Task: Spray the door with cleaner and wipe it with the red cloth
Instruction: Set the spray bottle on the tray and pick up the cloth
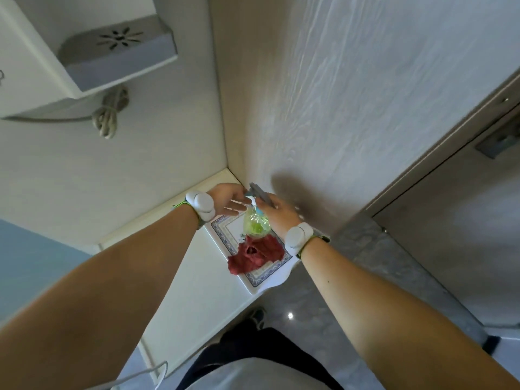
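A clear spray bottle (256,225) of green liquid with a grey spray head stands on a patterned tray (260,274) on a white counter. My right hand (278,213) grips the bottle at its neck, under the spray head. My left hand (232,199) reaches in from the left, its straight fingers touching the bottle's white neck. The crumpled red cloth (256,256) lies on the tray just in front of the bottle, with neither hand on it. The beige door (455,237) stands at the right, with a metal latch plate (496,142) at its edge.
The white counter (197,277) fills a corner between a pale wall and a textured wall (351,108). A white wall unit with a grey vent (118,52) and a coiled cord (109,114) hang upper left. Grey marble floor (365,277) lies below the door. A white cable (135,375) runs at the lower left.
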`<state>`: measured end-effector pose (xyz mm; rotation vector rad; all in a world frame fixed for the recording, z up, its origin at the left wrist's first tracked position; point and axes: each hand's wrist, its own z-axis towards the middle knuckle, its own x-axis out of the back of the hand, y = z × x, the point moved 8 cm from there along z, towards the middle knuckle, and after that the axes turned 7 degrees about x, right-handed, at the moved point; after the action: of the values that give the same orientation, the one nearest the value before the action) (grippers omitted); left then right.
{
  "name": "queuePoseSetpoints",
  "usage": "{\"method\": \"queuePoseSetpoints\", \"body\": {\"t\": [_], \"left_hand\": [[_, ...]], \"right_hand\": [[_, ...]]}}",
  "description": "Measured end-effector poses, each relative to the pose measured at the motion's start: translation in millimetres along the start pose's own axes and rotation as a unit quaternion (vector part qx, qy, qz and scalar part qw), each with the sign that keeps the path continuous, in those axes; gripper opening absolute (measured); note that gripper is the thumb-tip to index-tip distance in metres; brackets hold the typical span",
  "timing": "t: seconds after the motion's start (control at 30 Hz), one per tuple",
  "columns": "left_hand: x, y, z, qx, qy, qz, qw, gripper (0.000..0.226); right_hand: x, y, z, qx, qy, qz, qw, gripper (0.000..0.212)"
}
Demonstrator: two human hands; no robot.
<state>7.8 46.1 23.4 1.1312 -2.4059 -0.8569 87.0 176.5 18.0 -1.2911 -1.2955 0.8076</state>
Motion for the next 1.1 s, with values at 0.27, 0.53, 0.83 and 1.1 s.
{"method": "queuePoseSetpoints", "body": {"t": [0.27,0.53,0.83,1.1], "left_hand": [[28,14,27,0.048,0.013,0.014,0.999,0.03],[41,-3,66,0.095,0.01,-0.012,0.995,0.054],[36,-17,84,0.1,0.004,-0.065,0.993,0.045],[39,-21,83,0.097,0.054,-0.108,0.988,0.027]], "right_hand": [[-19,24,41,-0.039,-0.001,-0.016,0.999,0.024],[-34,44,70,-0.042,-0.031,-0.037,0.998,0.032],[-36,56,80,-0.057,-0.031,-0.039,0.997,0.046],[-26,65,72,-0.097,-0.028,-0.037,0.994,0.024]]}}
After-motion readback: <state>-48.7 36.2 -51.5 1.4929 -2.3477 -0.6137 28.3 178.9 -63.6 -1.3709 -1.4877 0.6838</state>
